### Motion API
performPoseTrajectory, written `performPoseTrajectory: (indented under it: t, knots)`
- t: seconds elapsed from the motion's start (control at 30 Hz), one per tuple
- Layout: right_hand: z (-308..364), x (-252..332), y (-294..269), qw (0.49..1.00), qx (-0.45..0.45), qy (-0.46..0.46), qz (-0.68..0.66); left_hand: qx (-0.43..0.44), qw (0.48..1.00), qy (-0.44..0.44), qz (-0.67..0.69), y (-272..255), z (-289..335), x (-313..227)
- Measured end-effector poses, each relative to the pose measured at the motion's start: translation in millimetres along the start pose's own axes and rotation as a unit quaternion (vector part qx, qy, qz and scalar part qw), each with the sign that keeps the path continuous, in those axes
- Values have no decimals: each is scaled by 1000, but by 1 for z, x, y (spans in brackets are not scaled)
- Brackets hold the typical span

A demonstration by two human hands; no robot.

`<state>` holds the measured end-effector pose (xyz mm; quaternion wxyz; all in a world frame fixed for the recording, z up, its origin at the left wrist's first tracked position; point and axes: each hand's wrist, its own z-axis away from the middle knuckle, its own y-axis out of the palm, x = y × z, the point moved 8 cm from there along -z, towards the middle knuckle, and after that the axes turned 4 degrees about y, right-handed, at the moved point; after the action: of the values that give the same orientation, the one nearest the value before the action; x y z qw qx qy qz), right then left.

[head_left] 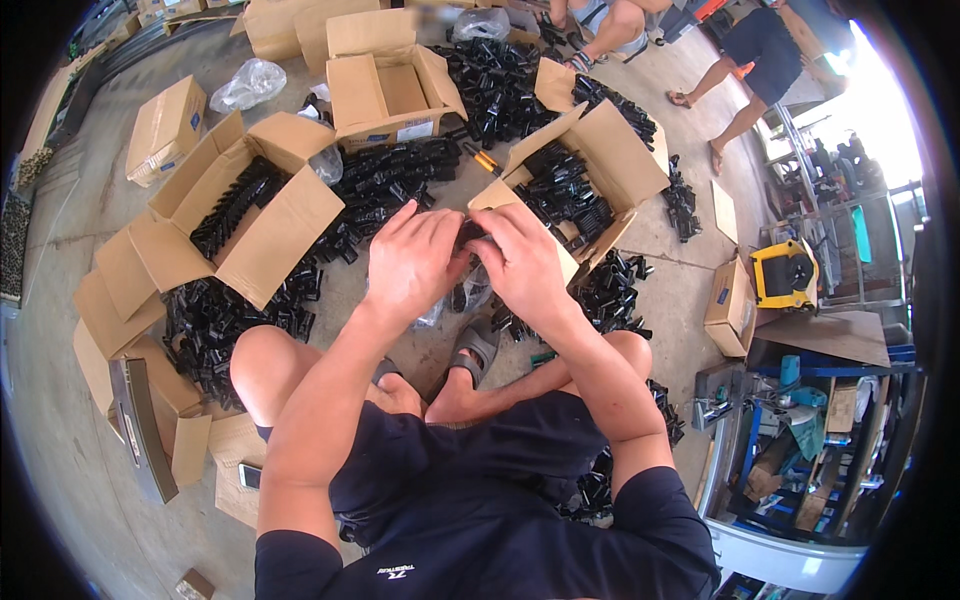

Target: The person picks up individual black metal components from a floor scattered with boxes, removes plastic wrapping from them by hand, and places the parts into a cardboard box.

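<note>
Seated on a concrete floor (pixel 90 440), a person's left hand (pixel 412 262) and right hand (pixel 522 262) are closing together around a small black plastic part (pixel 468 234), above open cardboard boxes (pixel 255 205) of similar pieces.

parts (pixel 365 195): black; boxes (pixel 285 225): brown; shirt (pixel 480 540): navy; case (pixel 785 275): yellow

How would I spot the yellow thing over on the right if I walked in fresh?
Start at the open cardboard box full of black plastic parts just beyond the person's right hand. Look right, past the bare concrete, to a small closed carton. Right behind it sits the yellow and black case, the only bright yellow item among brown boxes and black parts.
</note>
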<state>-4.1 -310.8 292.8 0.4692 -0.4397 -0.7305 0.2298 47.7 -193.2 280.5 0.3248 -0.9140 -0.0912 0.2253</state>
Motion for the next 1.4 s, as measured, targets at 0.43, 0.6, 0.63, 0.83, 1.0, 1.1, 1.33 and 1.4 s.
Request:
performPoseTrajectory:
  t: [0.43, 0.6, 0.63, 0.83, 1.0, 1.1, 1.33, 1.4]
  knots:
    - [32, -54, 38, 773, 61, 251, -580, 102, 820, -331, 455, 23, 28, 26]
    - [43, -72, 33, 756, 13, 281, -591, 48, 826, -289, 482, 29, 13, 10]
    - [51, -79, 30, 752, -2, 294, -590, 39, 831, -268, 487, 33, 11, 1]
    - [23, -52, 35, 778, 41, 284, -558, -28, 811, -273, 517, 18, 20, 24]
    - [38, -65, 32, 805, 55, 313, -501, 6, 787, -307, 534, 39, 29, 19]
    - [38, -66, 35, 804, 71, 336, -486, -1, 764, -332, 553, 42, 31, 23]
    - [-4, -106, 53, 832, 69, 374, -404, -107, 706, -376, 591, 27, 36, 67]
    - [15, -147, 64, 861, 108, 442, -227, -140, 686, -380, 604, 32, 38, 78]
